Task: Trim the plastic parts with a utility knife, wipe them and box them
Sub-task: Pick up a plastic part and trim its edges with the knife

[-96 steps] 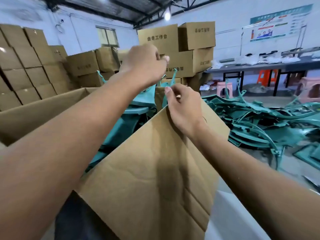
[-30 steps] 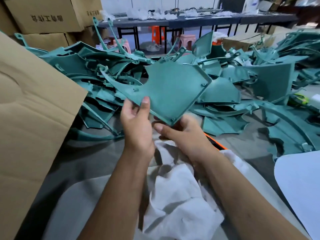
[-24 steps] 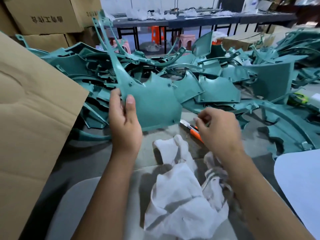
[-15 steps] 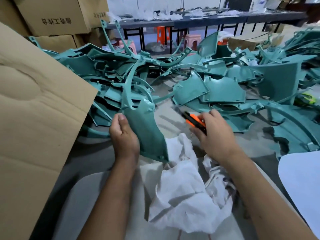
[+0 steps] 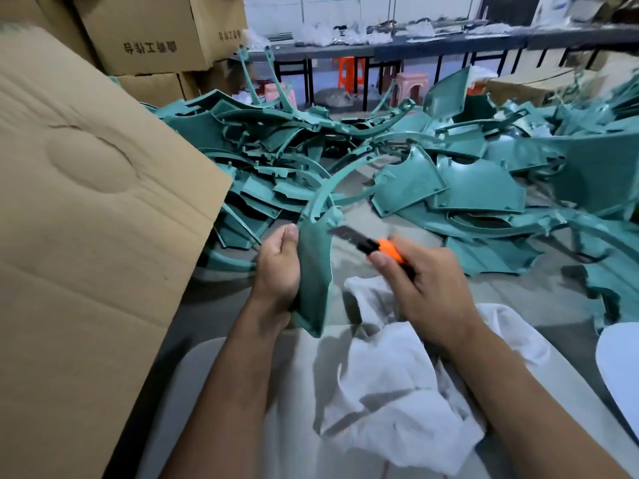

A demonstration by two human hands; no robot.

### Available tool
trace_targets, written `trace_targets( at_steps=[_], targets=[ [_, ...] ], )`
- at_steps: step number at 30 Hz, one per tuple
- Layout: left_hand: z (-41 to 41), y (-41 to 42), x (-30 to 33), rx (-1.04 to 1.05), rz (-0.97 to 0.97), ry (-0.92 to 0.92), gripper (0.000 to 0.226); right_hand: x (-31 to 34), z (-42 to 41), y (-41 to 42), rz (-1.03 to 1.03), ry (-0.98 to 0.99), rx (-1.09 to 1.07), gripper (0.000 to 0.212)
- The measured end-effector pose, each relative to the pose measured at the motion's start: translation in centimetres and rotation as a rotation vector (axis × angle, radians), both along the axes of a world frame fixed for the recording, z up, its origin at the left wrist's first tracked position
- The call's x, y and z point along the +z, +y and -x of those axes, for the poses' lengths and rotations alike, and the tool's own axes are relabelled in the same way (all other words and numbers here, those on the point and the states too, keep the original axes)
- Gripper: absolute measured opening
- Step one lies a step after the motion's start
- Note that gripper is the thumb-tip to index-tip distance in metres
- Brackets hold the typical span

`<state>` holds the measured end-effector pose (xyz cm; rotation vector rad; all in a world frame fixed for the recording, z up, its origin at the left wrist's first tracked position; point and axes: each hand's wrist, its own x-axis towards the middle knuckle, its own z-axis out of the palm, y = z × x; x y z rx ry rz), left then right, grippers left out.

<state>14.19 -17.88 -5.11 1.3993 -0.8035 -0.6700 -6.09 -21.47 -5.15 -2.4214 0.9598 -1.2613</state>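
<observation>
Grey floor [image 5: 380, 216] strewn with parts; left hand [image 5: 278, 267] grips teal curved plastic panel [image 5: 314, 271] edge-on, right hand [image 5: 427, 281] clenches orange utility knife [image 5: 371, 246], blade at panel's upper edge.

One head cam, looks fwd & down, close on hands; cardboard flap [image 5: 86, 202] at 9, parts pile [image 5: 432, 174] at 12

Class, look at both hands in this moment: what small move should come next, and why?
Probably draw the blade along the part's edge. The left hand grips the green plastic part upright, and the right hand holds the utility knife with its blade out, pointing at the part's upper edge.
</observation>
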Motion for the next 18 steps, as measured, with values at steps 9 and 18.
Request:
trace_targets(
  at_steps=[9, 18],
  targets=[
    [0.1, -0.1, 0.0, 0.077, -0.042, -0.012, 0.035, 0.1, -0.5, 0.9, 0.100, -0.093, 0.123, 0.039],
    [0.9, 0.4, 0.5, -0.056, -0.081, -0.150, 0.035, -0.1, 0.6, -0.1, 0.052, -0.198, -0.117, 0.037]
  ],
)
